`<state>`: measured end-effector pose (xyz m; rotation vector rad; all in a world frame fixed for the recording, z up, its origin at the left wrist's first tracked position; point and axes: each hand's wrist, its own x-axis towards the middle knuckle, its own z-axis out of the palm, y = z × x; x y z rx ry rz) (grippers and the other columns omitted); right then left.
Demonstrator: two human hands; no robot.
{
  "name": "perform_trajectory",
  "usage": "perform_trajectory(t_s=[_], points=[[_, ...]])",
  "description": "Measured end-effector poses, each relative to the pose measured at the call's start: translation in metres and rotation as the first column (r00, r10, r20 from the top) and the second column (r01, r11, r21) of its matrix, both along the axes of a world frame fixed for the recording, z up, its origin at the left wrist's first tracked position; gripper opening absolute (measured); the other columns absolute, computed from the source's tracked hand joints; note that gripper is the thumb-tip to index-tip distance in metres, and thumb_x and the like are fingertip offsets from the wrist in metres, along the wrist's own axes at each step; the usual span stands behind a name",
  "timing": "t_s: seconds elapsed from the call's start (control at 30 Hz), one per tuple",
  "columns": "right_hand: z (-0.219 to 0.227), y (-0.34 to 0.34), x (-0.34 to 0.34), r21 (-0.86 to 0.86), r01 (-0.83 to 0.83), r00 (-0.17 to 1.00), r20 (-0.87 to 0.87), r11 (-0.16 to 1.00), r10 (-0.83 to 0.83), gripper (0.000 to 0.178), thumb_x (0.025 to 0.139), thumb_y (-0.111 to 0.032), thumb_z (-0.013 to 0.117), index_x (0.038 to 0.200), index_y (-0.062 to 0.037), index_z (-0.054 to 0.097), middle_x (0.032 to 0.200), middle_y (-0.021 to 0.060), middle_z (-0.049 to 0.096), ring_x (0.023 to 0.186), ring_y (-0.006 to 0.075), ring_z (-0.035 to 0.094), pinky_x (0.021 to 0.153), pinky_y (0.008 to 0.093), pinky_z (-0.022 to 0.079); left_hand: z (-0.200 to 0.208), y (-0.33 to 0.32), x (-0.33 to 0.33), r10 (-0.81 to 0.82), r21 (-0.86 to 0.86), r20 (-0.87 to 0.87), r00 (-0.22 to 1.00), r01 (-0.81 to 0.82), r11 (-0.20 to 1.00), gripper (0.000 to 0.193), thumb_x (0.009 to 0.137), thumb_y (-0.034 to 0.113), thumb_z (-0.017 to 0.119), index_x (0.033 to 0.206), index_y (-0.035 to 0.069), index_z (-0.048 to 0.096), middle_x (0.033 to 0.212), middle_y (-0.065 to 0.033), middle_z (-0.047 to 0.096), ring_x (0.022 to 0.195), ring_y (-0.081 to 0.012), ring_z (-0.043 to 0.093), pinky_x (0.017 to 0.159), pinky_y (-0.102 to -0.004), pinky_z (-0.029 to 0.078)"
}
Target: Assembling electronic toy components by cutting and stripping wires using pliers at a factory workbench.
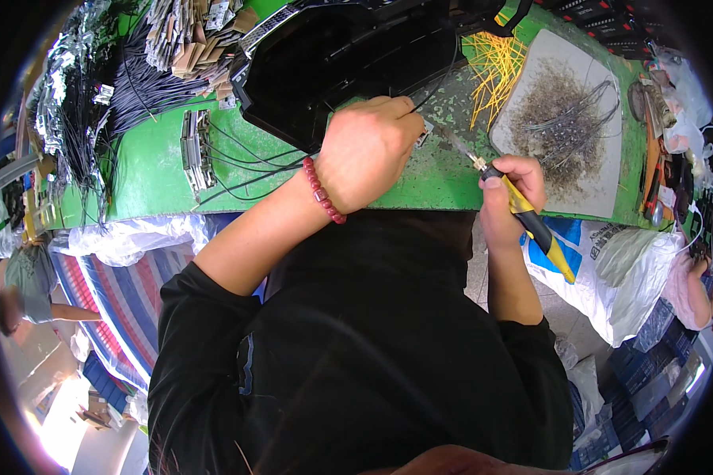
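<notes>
My right hand [509, 194] is wrapped round a yellow-and-black soldering iron [523, 210], its metal tip pointing up and left. My left hand [372, 146] is closed, back toward me, over the near edge of a large black plastic housing [356, 67]. A thin black cable [438, 89] comes out at its fingers. Beside those fingers, just left of the iron's tip, shows a small silvery metal piece [425, 134]; my fingertips are mostly hidden. A red bead bracelet [322, 190] circles the left wrist. Several metal pieces with black leads [197, 150] lie to the left.
On the green worktable [135, 190] lie yellow wires [495, 67] and a grey board [606, 170] with dark debris and thin wires. Bundled black cables [146, 79] and stacked metal parts [186, 39] fill the far left. Below right hangs a white plastic bag [618, 277].
</notes>
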<state>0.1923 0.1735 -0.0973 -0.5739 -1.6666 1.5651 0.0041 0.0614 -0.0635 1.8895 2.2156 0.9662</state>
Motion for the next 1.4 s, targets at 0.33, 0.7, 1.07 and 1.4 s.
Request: perform_trajectory(t_s=[0.33,0.7,1.07,1.4], points=[[0.013,-0.002,0.001,0.207,-0.020,0.988,0.155,0.978,-0.013,0.033,0.083,-0.001,0.074,0.112,-0.0010,0.059,0.090,0.0049,0.062,0.074,0.0068,0.056,0.066,0.0205,0.046,-0.001,-0.002,-0.002,-0.009,-0.060,0.024,1.000,0.011,0.998,0.009,0.074,0.004,0.066,0.077,0.002,0.058,0.080,-0.0095,0.058,0.076,-0.0291,0.060,0.067,-0.0380,0.051],[0.013,0.016,-0.021,0.712,-0.237,0.967,0.237,0.662,0.091,0.049,0.077,0.005,0.071,0.121,-0.0131,0.059,0.087,0.0065,0.070,0.068,0.0226,0.068,0.058,0.0288,0.052,0.006,-0.006,-0.009,-0.001,-0.023,0.239,0.971,0.007,1.000,0.007,0.073,0.000,0.066,0.077,0.001,0.060,0.077,-0.0119,0.058,0.072,-0.0306,0.060,0.063,-0.0370,0.049],[0.060,-0.017,-0.060,0.653,-0.060,0.998,0.025,0.755,0.058,0.039,0.073,0.007,0.074,0.106,-0.0027,0.056,0.085,0.0119,0.069,0.073,0.0225,0.068,0.066,0.0315,0.053,0.063,-0.034,0.002,0.086,0.039,0.083,0.993,-0.090,0.995,0.046,0.066,0.006,0.077,0.110,0.003,0.063,0.100,-0.0133,0.063,0.089,-0.0321,0.063,0.077,-0.0402,0.053],[0.084,-0.006,-0.081,0.491,-0.045,0.974,-0.171,0.870,0.147,0.048,0.079,0.014,0.067,0.121,0.0020,0.048,0.092,0.0166,0.067,0.082,0.0224,0.070,0.076,0.0333,0.057,0.092,-0.065,-0.017,0.114,0.121,0.089,0.989,-0.125,0.985,0.035,0.078,-0.007,0.063,0.112,0.001,0.065,0.079,-0.0133,0.065,0.067,-0.0283,0.065,0.058,-0.0357,0.051]])
